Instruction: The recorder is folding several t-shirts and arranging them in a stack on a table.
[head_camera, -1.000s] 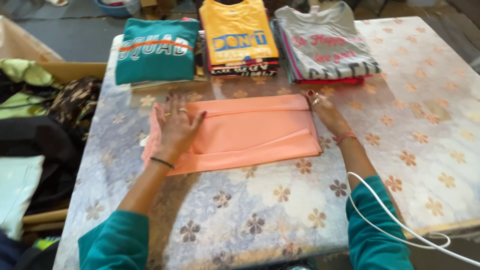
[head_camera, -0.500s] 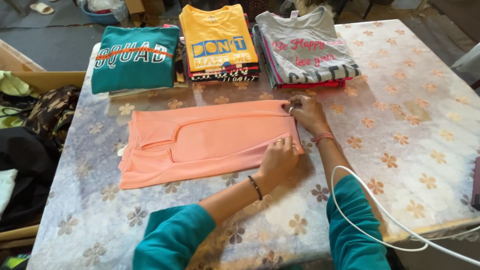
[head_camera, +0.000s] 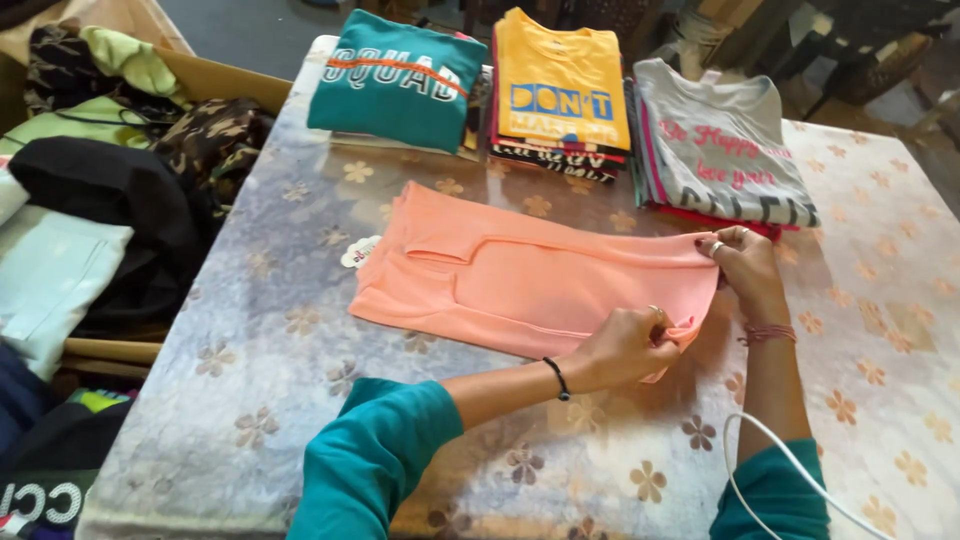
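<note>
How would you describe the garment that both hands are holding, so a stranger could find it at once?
On the flower-patterned table, three stacks of folded shirts line the far edge. In front of them lies one peach garment, gripped by the left hand and right hand. Unlike the stacked shirts, it is plain and unprinted.

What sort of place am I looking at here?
Probably a clothes-folding or packing workspace: folded shirt stacks along a flower-patterned table, a heap of loose clothes beside it, and both hands pinching a peach shirt.
</note>
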